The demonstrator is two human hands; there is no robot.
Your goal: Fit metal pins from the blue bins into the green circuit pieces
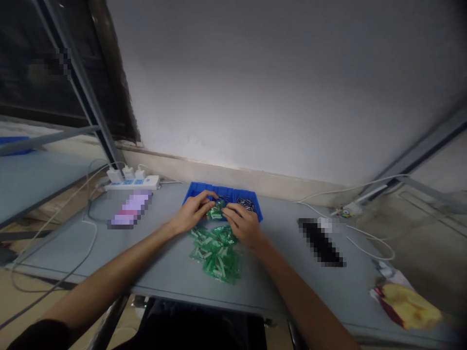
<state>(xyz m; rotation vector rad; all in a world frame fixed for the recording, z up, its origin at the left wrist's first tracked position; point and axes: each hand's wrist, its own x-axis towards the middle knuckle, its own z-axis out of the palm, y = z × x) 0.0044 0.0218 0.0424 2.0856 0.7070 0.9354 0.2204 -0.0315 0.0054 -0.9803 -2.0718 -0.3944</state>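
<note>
At the far left, a dark window [54, 73] stood behind a slanting metal post [82, 92], and a second table [44, 175] carried a blue tray [16, 145]. Pale cables [91, 243] looped over the left end of the main grey table [270, 282]. Near its back edge lay a white power strip [148, 183] with three plugs [127, 172] in it, and just in front, a flat rectangle [132, 209], pixelated, mostly lilac with a pink band.

At the middle, the person's left hand [192, 212] reached in, fingers bent and narrowed on the left side of a small green packet [216, 210]. That clear green packet was held between both hands, in front of a row of blue bins [258, 204]; the right-hand bin contained small shiny metal pieces [245, 203]. Nearer the person, a loose pile of similar green packets [221, 260] lay on the table, pale strips showing through the film. The right hand [247, 226] had its fingers curled close together at the packet's right side.

Farther right lay a long black object [321, 243], pixelated, then a white cable [379, 239] and, at the table's right end, a yellow-and-red crumpled item [408, 305], too blurred to identify.
</note>
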